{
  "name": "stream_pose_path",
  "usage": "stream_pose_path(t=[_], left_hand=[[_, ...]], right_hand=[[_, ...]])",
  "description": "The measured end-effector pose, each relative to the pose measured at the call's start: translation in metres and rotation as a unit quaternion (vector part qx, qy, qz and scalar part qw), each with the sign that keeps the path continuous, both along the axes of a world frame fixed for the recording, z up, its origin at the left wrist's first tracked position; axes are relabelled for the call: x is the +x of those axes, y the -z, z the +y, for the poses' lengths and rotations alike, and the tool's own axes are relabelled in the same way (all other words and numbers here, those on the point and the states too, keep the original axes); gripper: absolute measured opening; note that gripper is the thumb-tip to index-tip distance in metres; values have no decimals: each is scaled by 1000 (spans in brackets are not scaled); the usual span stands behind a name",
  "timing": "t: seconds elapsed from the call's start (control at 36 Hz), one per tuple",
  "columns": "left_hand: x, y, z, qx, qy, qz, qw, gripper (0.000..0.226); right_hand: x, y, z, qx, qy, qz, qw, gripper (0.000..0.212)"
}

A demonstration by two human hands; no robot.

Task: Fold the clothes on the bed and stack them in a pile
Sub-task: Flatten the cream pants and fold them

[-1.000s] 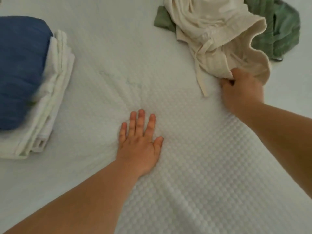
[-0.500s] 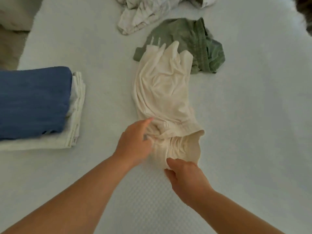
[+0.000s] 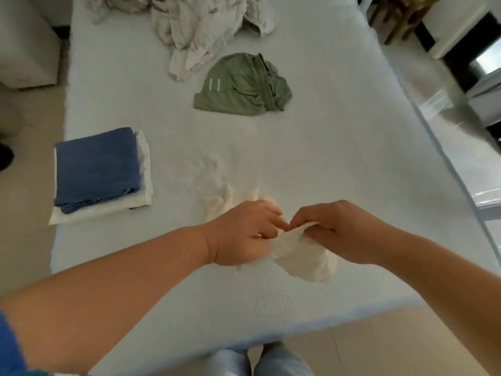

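Note:
A cream garment (image 3: 301, 256) lies bunched near the front of the white bed (image 3: 339, 164). My left hand (image 3: 244, 234) and my right hand (image 3: 339, 229) both pinch its upper edge, fingertips almost meeting, and part of the cloth is hidden under them. At the left sits the folded pile (image 3: 100, 172), a blue piece on top of white ones. A crumpled green garment (image 3: 241, 86) lies further back in the middle.
A heap of crumpled pale clothes (image 3: 195, 31) lies at the far end of the bed. The bed's front edge (image 3: 271, 335) is close to me, with tiled floor below. Furniture stands at the far right (image 3: 406, 17) and a white unit at the far left (image 3: 27, 44).
The cream garment was dragged from the green one toward the front edge. My left hand left the mattress and took hold of it; both hands now hold its edge together.

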State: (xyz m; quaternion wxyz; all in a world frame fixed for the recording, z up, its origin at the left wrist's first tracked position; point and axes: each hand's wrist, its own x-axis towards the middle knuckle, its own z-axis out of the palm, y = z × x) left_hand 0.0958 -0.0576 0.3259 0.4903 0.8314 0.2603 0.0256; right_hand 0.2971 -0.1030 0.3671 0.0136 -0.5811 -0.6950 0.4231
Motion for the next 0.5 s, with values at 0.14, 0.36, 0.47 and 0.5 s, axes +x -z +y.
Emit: stream_pose_path(t=[0.14, 0.36, 0.47, 0.5], left_hand=[[3, -61, -15, -132, -164, -102, 972, 32], [-13, -112, -21, 14, -137, 0, 991, 33], [-22, -119, -27, -42, -177, 50, 982, 30], [-25, -120, -28, -46, -183, 71, 979, 33]], right_hand=[[10, -84, 8, 8, 29, 49, 998, 24], [18, -174, 17, 17, 20, -11, 1000, 13], [28, -200, 16, 29, 38, 10, 999, 11], [32, -204, 15, 32, 40, 16, 999, 11]])
